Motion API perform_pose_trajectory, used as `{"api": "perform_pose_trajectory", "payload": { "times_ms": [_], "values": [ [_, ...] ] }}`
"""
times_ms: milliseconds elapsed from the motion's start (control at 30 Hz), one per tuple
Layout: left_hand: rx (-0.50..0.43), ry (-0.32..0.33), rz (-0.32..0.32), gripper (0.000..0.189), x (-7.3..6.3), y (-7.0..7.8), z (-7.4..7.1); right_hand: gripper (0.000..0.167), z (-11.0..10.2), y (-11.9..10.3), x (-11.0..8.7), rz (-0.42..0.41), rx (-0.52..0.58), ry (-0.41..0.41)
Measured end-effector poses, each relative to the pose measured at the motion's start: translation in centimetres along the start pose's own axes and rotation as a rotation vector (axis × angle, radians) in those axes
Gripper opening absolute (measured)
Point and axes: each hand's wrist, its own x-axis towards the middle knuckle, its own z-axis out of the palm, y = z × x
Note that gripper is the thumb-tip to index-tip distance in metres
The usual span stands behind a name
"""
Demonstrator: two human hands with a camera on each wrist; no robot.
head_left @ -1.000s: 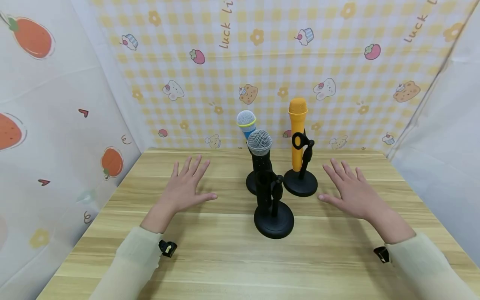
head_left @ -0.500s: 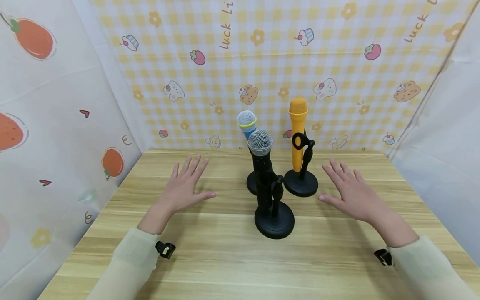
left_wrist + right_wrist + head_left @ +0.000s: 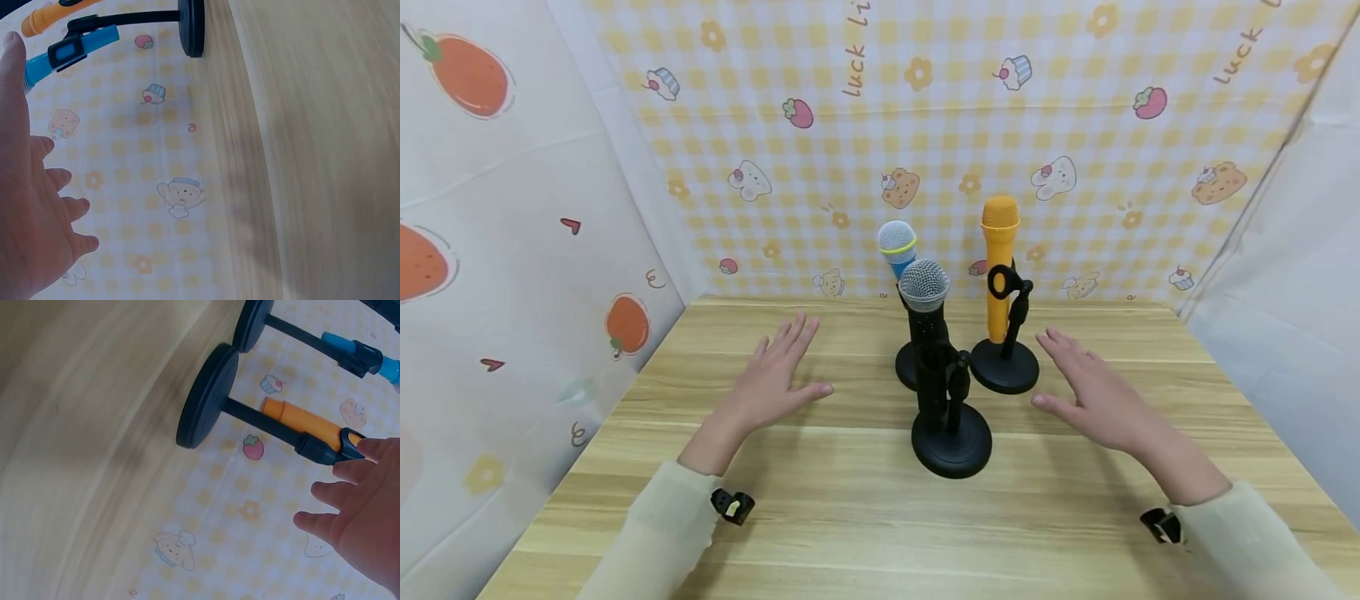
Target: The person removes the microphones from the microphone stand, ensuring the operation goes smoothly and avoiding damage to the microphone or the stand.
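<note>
Three microphones sit in round-based black stands near the middle of the table. The black microphone point(image 3: 930, 358) with a silver mesh head is at the front. Partly hidden behind it is the blue microphone point(image 3: 898, 250), with a yellow ring under its head. Back and to the right, the orange microphone point(image 3: 999, 250) rises in its stand point(image 3: 1004, 367). My left hand point(image 3: 767, 383), fingers spread and holding nothing, hovers over the table left of the microphones. On the other side, my right hand point(image 3: 1093, 392) is nearest the orange microphone's stand, apart from it, with straight fingers.
The wooden table point(image 3: 865, 525) ends at a yellow checked cloth backdrop point(image 3: 820, 167) just behind the microphones. White cloth walls close in both sides. A small black device point(image 3: 733, 505) is strapped at each wrist.
My right hand has turned slightly and moved a little left toward the orange microphone's stand, its fingers now closer together. My left hand has tilted slightly. The microphones stay in place.
</note>
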Motion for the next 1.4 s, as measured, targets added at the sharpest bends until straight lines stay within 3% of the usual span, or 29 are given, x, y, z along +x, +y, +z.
{"api": "perform_pose_trajectory", "payload": {
  "times_ms": [233, 433, 700, 833, 1167, 1400],
  "values": [
    [-0.134, 0.013, 0.010, 0.092, 0.0, 0.6, 0.5, 0.080, 0.8, -0.4, 0.2, -0.041, 0.098, 0.038],
    [-0.404, 0.019, 0.023, 0.086, 0.0, 1.2, 0.9, 0.074, 1.7, -1.2, 0.3, -0.036, 0.242, 0.053],
    [-0.650, 0.058, 0.136, 0.088, 0.6, 2.4, 1.8, 0.063, 3.1, -2.4, 0.9, -0.080, 0.491, 0.100],
    [-0.726, 0.053, 0.170, 0.089, 0.9, 3.1, 2.0, 0.058, 3.5, -2.9, 1.2, -0.095, 0.578, 0.104],
    [-0.935, 0.046, 0.165, 0.089, 1.8, 4.7, 2.1, 0.050, 4.1, -4.0, 1.9, -0.059, 0.704, 0.091],
    [-0.983, 0.042, 0.155, 0.092, 2.4, 5.8, 2.2, 0.048, 4.6, -4.9, 2.3, -0.054, 0.773, 0.091]
  ]
}}
